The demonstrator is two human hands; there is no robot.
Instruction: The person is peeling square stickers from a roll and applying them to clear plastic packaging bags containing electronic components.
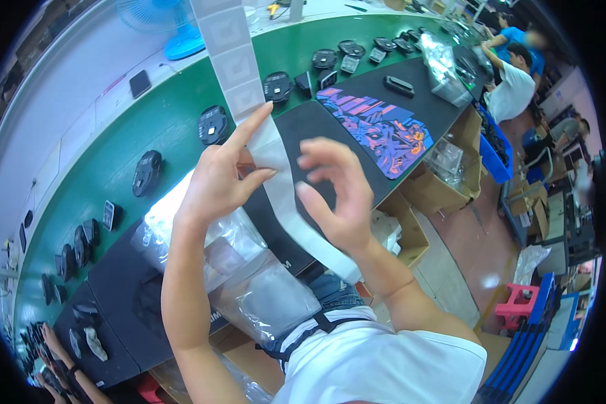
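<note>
White strip [273, 149] against left hand [215, 178] — grip unclear, just left of right hand [345, 195] — fingers loosely parted

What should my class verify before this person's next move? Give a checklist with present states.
1. Left hand at the pale strip: ok, index fingertip against it.
2. Left grip firm: cannot tell.
3. Right hand empty: ok, fingers open, nothing seen between them.
4. Strip straight: not ok, it bends below the left hand.
5. Strip clear of the black mouse: cannot tell, they overlap in view.
6. Strip off the colourful mat: ok, the mat lies right of it.
</note>
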